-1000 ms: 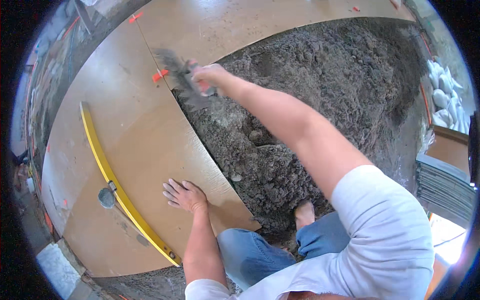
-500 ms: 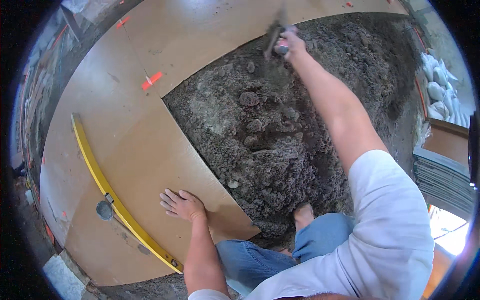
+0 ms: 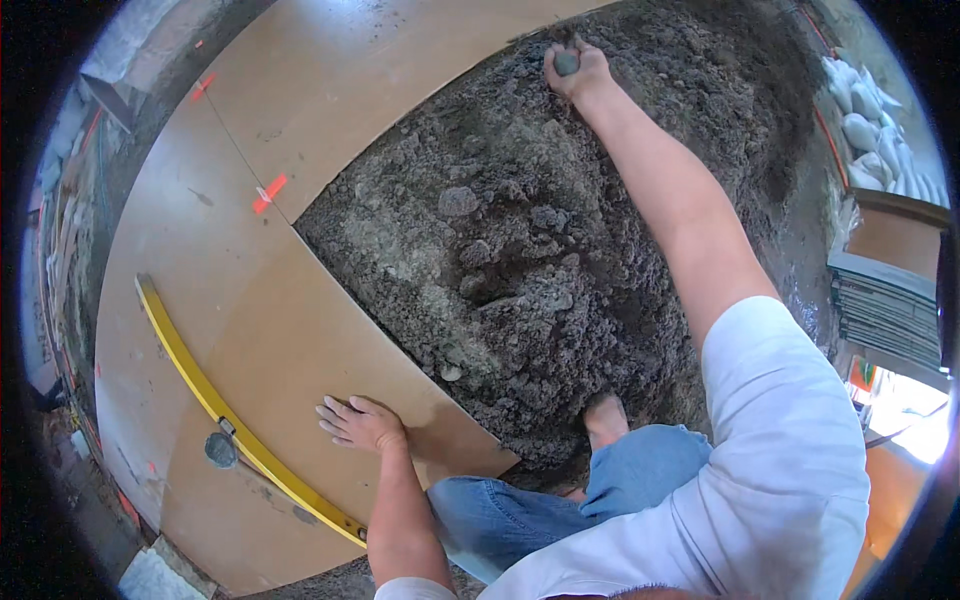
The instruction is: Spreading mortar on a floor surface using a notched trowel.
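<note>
Reaching farther than a second ago, the right hand (image 3: 575, 70) has gone from the near edge of the tan floor tiles to the far side of the dirt bed (image 3: 560, 240). It is clenched around a grey tool handle (image 3: 566, 63); the working end of the tool is hidden in the dirt, so I cannot tell what kind it is.

Close to the body, a bare foot (image 3: 605, 420) and a blue-jeaned knee (image 3: 640, 470) sit at the near edge of the dirt. The left hand (image 3: 362, 422) has not moved. It lies flat and open, holding nothing, near the corner of the nearest tile (image 3: 300, 350). Just beside it, a long yellow level (image 3: 220, 405) lies across that tile.

Farther out, the dirt is lumpy, with clods near the middle. Orange marks (image 3: 268, 190) show on the tile joints. Judging by the long reach, the person seems to be working the dirt at its far edge now.
</note>
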